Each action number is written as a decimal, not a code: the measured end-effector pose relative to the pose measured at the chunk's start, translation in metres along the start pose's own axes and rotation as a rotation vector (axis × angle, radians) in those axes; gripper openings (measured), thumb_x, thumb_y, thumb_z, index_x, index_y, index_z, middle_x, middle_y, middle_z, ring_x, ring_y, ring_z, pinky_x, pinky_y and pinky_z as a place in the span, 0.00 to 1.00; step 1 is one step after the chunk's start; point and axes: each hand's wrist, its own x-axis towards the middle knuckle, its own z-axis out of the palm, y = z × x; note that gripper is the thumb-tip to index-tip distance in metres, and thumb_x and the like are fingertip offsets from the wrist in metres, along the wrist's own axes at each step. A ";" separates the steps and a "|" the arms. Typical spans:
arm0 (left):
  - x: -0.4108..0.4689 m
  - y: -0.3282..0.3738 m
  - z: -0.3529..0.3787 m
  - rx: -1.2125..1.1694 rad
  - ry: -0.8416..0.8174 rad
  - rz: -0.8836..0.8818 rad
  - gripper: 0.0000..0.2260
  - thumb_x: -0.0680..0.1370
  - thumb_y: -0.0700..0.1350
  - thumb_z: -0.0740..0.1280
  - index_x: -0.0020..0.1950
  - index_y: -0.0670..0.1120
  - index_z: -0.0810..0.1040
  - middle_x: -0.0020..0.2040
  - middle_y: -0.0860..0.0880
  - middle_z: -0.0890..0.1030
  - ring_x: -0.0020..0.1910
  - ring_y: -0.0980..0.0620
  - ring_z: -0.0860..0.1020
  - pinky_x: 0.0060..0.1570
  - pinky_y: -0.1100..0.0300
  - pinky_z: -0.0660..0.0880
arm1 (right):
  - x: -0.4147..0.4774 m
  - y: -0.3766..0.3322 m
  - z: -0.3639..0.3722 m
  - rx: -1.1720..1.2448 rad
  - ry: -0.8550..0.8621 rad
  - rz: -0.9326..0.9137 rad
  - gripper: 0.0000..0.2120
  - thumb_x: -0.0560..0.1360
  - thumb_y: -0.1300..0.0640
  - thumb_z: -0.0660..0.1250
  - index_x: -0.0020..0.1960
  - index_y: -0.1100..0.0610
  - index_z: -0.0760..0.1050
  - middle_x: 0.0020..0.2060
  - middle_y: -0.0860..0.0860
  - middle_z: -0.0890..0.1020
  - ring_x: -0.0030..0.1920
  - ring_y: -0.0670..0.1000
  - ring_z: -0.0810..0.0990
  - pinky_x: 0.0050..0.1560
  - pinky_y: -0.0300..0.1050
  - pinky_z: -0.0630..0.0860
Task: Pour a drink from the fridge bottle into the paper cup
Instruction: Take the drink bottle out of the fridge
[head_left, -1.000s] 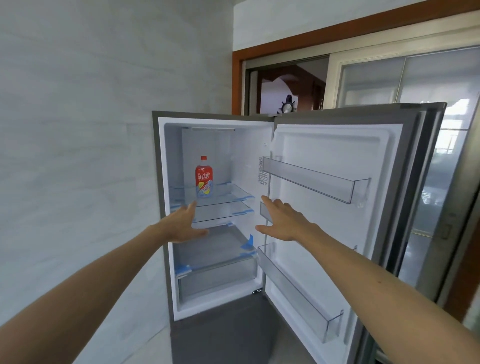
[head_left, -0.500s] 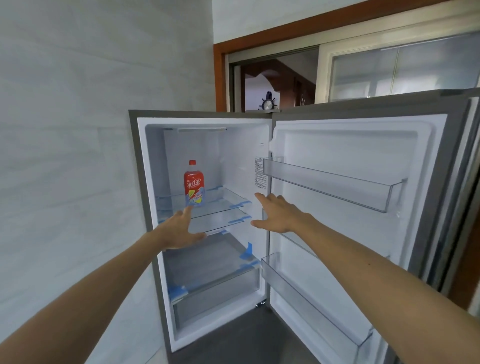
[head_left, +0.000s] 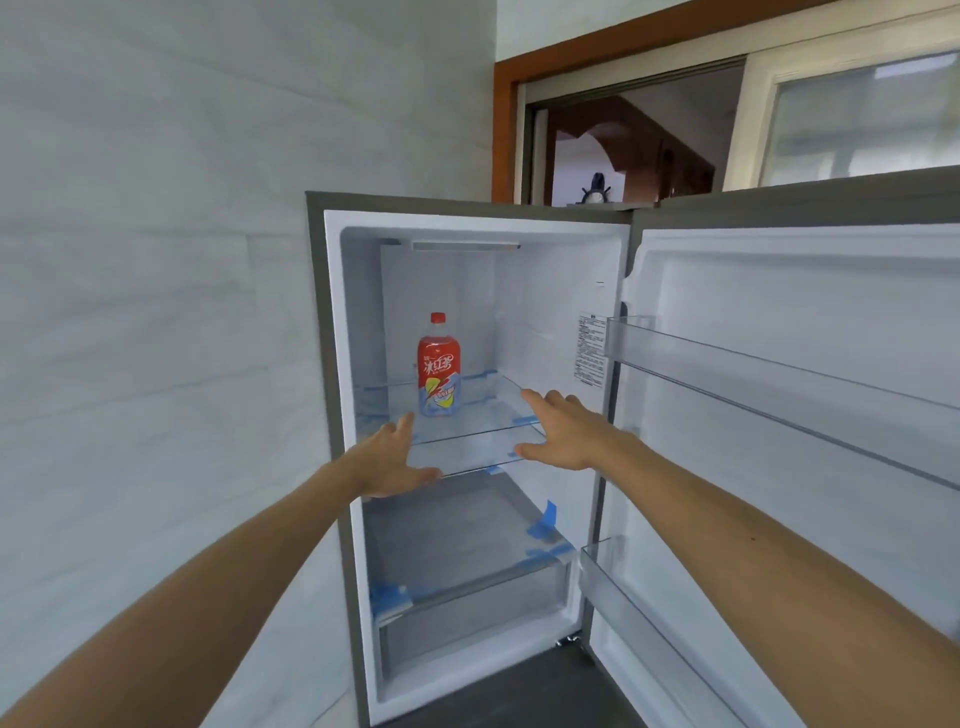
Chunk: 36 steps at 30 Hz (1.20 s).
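A red-capped bottle (head_left: 439, 366) with a red, yellow and blue label stands upright on the upper glass shelf (head_left: 483, 415) of the open fridge (head_left: 332, 322). My left hand (head_left: 392, 460) is stretched out just below and left of the bottle, fingers apart, holding nothing. My right hand (head_left: 563, 431) reaches in from the right at shelf height, also spread and empty. Neither hand touches the bottle. No paper cup is in view.
The fridge door (head_left: 789, 395) stands wide open on the right with clear door racks (head_left: 727, 358). A second glass shelf and a drawer (head_left: 467, 603) with blue tape lie below. A pale tiled wall (head_left: 156, 312) is on the left, a wood-framed doorway behind.
The view has come closer to the fridge. Both hands have advanced toward the shelf, the right one moving from the door edge into the compartment.
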 end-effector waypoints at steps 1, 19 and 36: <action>0.008 -0.002 0.000 -0.003 -0.001 -0.008 0.45 0.77 0.64 0.65 0.81 0.45 0.43 0.81 0.41 0.54 0.77 0.39 0.61 0.72 0.44 0.65 | 0.012 0.000 0.002 -0.001 0.001 -0.011 0.40 0.77 0.39 0.64 0.79 0.51 0.48 0.73 0.57 0.64 0.70 0.60 0.65 0.63 0.57 0.70; 0.189 -0.042 -0.001 -0.055 0.058 -0.107 0.40 0.77 0.62 0.66 0.81 0.51 0.48 0.80 0.45 0.60 0.76 0.42 0.65 0.72 0.45 0.65 | 0.247 0.018 0.051 0.187 -0.001 -0.172 0.41 0.75 0.40 0.68 0.79 0.50 0.50 0.72 0.59 0.64 0.72 0.61 0.65 0.67 0.60 0.69; 0.283 -0.079 0.021 -0.057 -0.009 -0.299 0.46 0.73 0.68 0.67 0.81 0.51 0.47 0.80 0.43 0.59 0.76 0.41 0.64 0.71 0.42 0.67 | 0.354 0.014 0.074 0.698 -0.040 -0.154 0.40 0.73 0.47 0.73 0.77 0.51 0.55 0.68 0.57 0.70 0.67 0.59 0.73 0.64 0.59 0.75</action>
